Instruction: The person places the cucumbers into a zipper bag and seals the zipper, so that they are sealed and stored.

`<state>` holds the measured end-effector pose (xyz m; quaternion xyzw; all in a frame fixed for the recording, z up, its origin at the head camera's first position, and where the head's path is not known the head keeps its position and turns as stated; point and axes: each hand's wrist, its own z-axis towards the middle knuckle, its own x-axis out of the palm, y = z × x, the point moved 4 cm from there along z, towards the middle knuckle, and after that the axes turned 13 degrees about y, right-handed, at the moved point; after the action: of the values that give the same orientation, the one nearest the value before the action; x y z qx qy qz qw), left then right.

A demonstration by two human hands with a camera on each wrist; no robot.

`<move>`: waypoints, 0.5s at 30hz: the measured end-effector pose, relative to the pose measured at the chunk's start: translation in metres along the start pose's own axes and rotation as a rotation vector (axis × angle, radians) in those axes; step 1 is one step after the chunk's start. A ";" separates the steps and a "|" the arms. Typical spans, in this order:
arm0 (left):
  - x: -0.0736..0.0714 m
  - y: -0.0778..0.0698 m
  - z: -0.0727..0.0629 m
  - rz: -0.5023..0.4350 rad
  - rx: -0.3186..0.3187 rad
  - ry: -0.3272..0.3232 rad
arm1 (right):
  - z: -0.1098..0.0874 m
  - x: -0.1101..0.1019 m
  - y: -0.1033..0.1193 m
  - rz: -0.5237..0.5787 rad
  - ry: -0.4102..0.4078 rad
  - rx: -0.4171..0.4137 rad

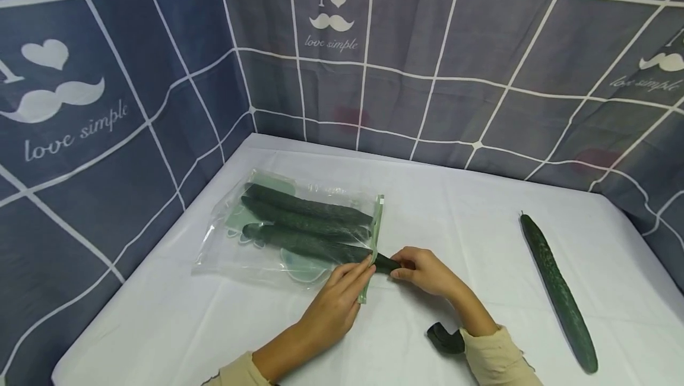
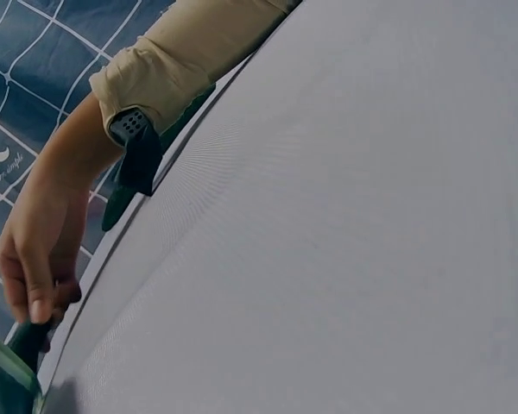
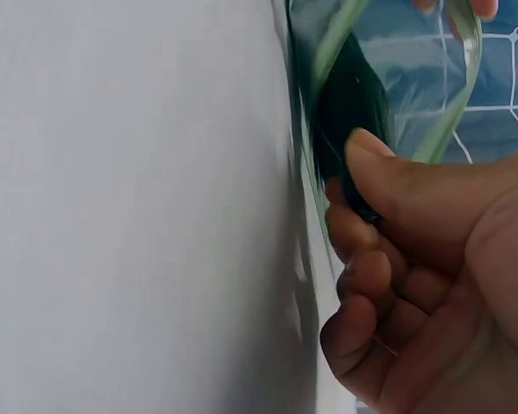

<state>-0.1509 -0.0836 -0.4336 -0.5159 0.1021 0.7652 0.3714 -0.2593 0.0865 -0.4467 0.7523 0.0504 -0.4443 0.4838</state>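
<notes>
The work surface is a table point(image 1: 470, 220) covered with a plain white cloth, faintly creased. It is bounded at 10, 12 and 2 o'clock by a blue-grey curtain point(image 1: 406, 29) printed with white grid lines, hearts, moustaches and "love simple"; a bluer tone is noted at the left.

Between 7 and 8 o'clock from the head view's centre, a clear bag point(image 1: 214, 255) is laid flat, its green-edged mouth facing 3 o'clock. Two dark green cucumbers point(image 1: 310, 202) are contained in it. The nearest cucumber point(image 1: 315, 244), slender and tapered, is only partly enclosed; its narrow end is extended through the mouth, just past 3 o'clock. The bag's edge is held by the left hand point(image 1: 335, 300), at 5 o'clock. The protruding end is pinched between thumb and fingers of the right hand point(image 1: 424, 268). Near 3 o'clock from that hand, a loose cucumber point(image 1: 558, 291), mottled with paler green, is aligned 11 to 5 o'clock.
</notes>
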 end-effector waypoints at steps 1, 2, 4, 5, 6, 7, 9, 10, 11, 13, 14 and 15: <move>0.000 0.000 0.000 -0.007 -0.001 0.009 | 0.003 0.001 0.001 0.012 0.000 -0.007; 0.000 -0.001 0.000 -0.009 -0.002 0.018 | 0.005 0.003 0.002 0.025 0.001 -0.016; 0.000 -0.001 0.000 -0.014 0.000 0.029 | 0.011 0.005 0.004 0.044 0.001 -0.033; 0.000 -0.002 0.000 -0.015 0.003 0.029 | 0.013 0.006 0.006 0.052 0.000 -0.039; 0.000 -0.002 0.000 -0.013 0.005 0.025 | 0.016 0.008 0.007 0.055 -0.002 -0.044; 0.000 -0.002 0.000 -0.008 0.009 0.018 | 0.019 0.008 0.008 0.057 -0.006 -0.050; -0.001 -0.002 0.000 0.005 0.016 0.002 | 0.024 0.010 0.010 0.066 -0.011 -0.055; -0.001 -0.002 0.000 0.011 0.016 -0.006 | 0.027 0.011 0.011 0.069 -0.014 -0.055; -0.002 -0.001 0.000 0.014 0.018 -0.010 | 0.029 0.012 0.012 0.073 -0.015 -0.052; -0.002 -0.002 0.000 0.028 0.020 -0.011 | 0.034 0.013 0.014 0.082 -0.010 -0.043; -0.002 -0.002 0.000 0.032 0.019 -0.007 | 0.036 0.013 0.015 0.084 -0.011 -0.040; -0.003 -0.002 0.000 0.031 0.018 -0.005 | 0.038 0.014 0.017 0.082 -0.014 -0.036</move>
<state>-0.1494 -0.0837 -0.4310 -0.5090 0.1159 0.7711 0.3645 -0.2663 0.0431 -0.4501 0.7418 0.0241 -0.4284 0.5153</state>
